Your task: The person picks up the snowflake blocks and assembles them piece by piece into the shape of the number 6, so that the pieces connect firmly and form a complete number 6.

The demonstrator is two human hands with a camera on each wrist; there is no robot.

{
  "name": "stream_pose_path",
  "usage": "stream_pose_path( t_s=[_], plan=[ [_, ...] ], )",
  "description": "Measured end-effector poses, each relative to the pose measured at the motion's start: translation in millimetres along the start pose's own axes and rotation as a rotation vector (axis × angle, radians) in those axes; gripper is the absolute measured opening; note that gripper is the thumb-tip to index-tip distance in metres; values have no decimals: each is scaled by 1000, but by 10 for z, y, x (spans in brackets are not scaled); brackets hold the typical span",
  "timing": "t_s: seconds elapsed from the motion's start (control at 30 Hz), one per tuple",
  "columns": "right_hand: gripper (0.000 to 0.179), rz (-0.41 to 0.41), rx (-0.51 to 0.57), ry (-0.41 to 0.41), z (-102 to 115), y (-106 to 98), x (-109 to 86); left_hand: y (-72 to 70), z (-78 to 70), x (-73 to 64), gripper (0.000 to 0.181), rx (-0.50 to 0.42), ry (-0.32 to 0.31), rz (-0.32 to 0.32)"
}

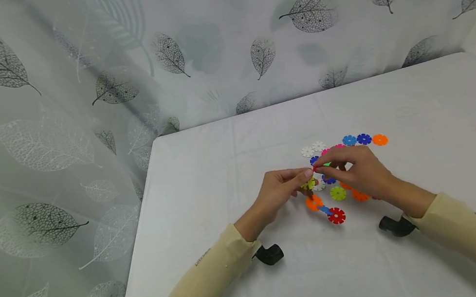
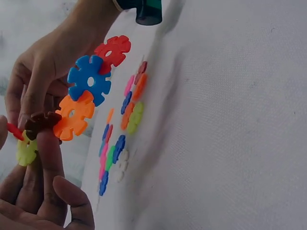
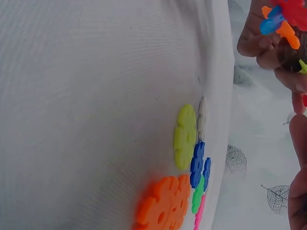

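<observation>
A chain of notched plastic discs hangs from my left hand (image 1: 279,189), which pinches its yellow disc (image 1: 308,184). Below the yellow come a brown disc (image 2: 42,123), an orange disc (image 2: 74,116), a blue disc (image 2: 89,80) and a red end disc (image 1: 336,215). My right hand (image 1: 361,168) pinches another red disc (image 2: 15,131) between thumb and fingertips, at the yellow disc's edge. Both hands' fingertips nearly meet there. Fingers partly hide this red disc, so I cannot tell whether it is slotted in.
Loose discs lie on the white table (image 1: 205,172) around and beyond the hands: white (image 1: 319,146), dark blue (image 1: 364,139), orange (image 1: 380,139), yellow-green (image 1: 337,193) and several others. A leaf-print curtain (image 1: 209,49) hangs behind. Dark wrist devices (image 1: 269,254) sit below both wrists.
</observation>
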State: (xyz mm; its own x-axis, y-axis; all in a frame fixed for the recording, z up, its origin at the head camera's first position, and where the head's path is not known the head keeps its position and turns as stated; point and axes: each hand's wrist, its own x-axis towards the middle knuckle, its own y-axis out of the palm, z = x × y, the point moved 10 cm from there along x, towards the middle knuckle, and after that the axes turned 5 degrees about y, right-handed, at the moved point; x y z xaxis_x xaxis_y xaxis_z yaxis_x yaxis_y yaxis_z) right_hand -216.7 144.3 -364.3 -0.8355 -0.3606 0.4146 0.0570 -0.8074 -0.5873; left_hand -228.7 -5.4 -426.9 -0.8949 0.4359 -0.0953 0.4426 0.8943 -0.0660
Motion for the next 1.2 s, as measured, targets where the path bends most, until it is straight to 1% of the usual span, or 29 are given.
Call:
stream_pose_path(
  t_s=[0.07,0.17,0.27,0.33,0.43,0.53,0.67,0.8,0.9,1.03,1.2],
  plan=[
    [36,-1,-1,-27,21,-4,5,-9,42,1,32,-17,-20,-10],
    [36,-14,10,-49,42,-29,12,-21,78,1,34,-40,-33,-14],
    [38,-40,25,-41,41,-85,23,-41,108,4,36,-80,-47,-21],
    [39,-76,28,-25,26,-146,34,-61,127,2,37,-110,-66,-29],
    [38,-146,23,27,-49,-251,49,-90,146,-3,39,-141,-92,-41],
    [36,-217,24,102,-135,-365,54,-112,158,-8,40,-148,-99,-45],
    [39,-293,59,186,-251,-502,54,-122,176,-2,41,-165,-93,-43],
    [40,-350,90,248,-386,-606,45,-122,170,10,39,-198,-82,-35],
    [40,-370,98,296,-475,-654,31,-126,171,14,35,-222,-78,-36],
    [41,-375,94,354,-578,-685,1,-127,182,9,30,-249,-79,-40],
    [43,-370,63,410,-701,-707,-32,-117,194,0,35,-267,-77,-24]
  ],
)
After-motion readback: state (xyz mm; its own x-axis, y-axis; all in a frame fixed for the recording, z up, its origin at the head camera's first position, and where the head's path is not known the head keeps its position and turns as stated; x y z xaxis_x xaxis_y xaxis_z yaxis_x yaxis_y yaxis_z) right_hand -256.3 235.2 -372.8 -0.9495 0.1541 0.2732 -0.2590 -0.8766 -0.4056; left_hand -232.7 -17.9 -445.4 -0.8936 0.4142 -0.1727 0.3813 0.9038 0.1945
